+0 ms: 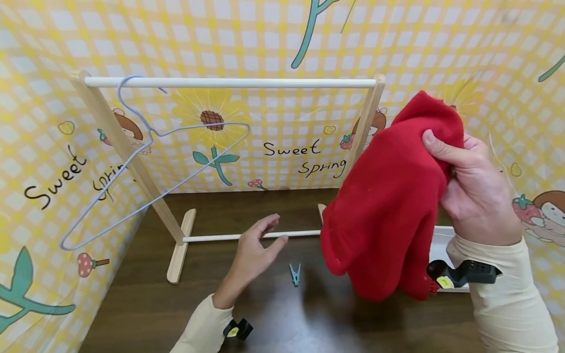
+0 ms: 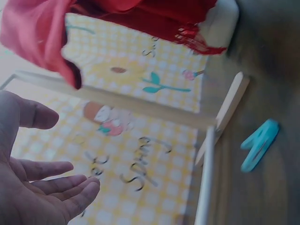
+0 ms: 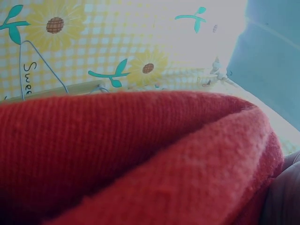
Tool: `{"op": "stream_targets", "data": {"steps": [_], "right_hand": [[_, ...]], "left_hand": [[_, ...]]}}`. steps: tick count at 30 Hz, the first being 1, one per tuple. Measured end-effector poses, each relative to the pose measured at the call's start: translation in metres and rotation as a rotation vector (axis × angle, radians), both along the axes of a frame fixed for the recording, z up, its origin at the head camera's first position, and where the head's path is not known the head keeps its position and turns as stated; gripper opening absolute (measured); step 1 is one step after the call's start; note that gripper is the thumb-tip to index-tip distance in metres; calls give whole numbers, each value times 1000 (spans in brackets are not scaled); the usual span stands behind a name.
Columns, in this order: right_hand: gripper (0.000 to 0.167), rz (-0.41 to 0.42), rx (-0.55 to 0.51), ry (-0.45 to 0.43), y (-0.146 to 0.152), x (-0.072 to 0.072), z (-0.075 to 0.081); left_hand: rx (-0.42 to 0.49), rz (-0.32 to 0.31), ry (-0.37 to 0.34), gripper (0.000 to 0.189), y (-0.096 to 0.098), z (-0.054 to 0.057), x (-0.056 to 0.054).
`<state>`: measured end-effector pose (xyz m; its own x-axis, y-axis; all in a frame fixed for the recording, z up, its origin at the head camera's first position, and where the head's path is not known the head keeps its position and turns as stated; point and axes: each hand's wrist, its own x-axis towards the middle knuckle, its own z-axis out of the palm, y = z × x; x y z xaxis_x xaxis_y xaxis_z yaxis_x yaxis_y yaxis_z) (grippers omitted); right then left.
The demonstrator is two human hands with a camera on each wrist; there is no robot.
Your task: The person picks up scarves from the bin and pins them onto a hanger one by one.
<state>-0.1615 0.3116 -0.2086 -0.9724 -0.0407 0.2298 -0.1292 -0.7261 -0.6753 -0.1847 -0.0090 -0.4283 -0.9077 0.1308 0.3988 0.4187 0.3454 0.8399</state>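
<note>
My right hand [image 1: 478, 191] grips a folded red scarf [image 1: 388, 206], thumb on top, holding it up at the right of the head view. The cloth hangs down in loose folds, and fringe [image 2: 194, 41] shows at its lower end in the left wrist view. In the right wrist view the scarf [image 3: 140, 145] covers much of the picture. My left hand [image 1: 256, 250] is empty, fingers spread apart, over the middle of the table. A light blue clothes peg [image 1: 295, 275] lies on the table to its right.
A wooden rack with a white top rod [image 1: 247, 82] stands ahead, its lower rod [image 1: 212, 239] near the table. A lilac wire hanger [image 1: 151, 130] hangs at the rod's left end. A white tray [image 1: 441, 238] lies partly hidden behind the scarf and right wrist.
</note>
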Motion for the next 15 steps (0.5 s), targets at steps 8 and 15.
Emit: {"op": "stream_targets", "data": {"steps": [8, 15], "right_hand": [[19, 3, 11, -4, -6, -1, 3], [14, 22, 46, 7, -17, 0, 6]], "left_hand": [[-12, 89, 38, 49, -32, 18, 5], [7, 142, 74, 48, -54, 25, 16]]}}
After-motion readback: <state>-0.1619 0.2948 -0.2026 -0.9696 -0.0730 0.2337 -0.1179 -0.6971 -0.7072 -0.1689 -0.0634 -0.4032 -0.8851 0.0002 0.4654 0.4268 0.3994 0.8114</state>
